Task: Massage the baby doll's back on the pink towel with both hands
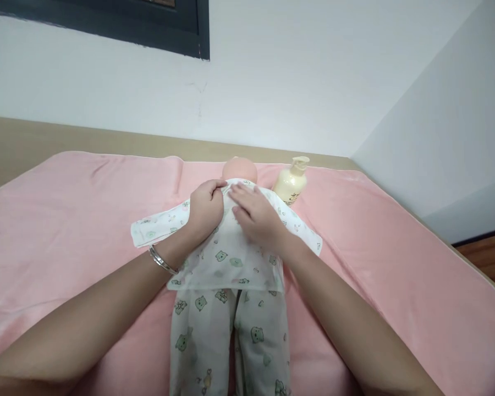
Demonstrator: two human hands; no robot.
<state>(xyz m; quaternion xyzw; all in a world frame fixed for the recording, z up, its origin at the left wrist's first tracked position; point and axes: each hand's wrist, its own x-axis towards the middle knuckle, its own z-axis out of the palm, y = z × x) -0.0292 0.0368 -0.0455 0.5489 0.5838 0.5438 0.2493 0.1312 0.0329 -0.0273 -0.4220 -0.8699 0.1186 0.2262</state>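
A doll with a bare pinkish head lies on a pink blanket, dressed in a white long-sleeved top and matching trousers with green animal prints. My left hand, a silver bracelet on its wrist, is closed on the top near the neck. Over the chest, my right hand has its fingers stretched out and slightly blurred, resting on or just above the cloth. The sleeves spread out to both sides.
A cream pump bottle stands on the pink blanket right of the doll's head. Behind the blanket runs a beige surface edge against a white wall with a dark frame.
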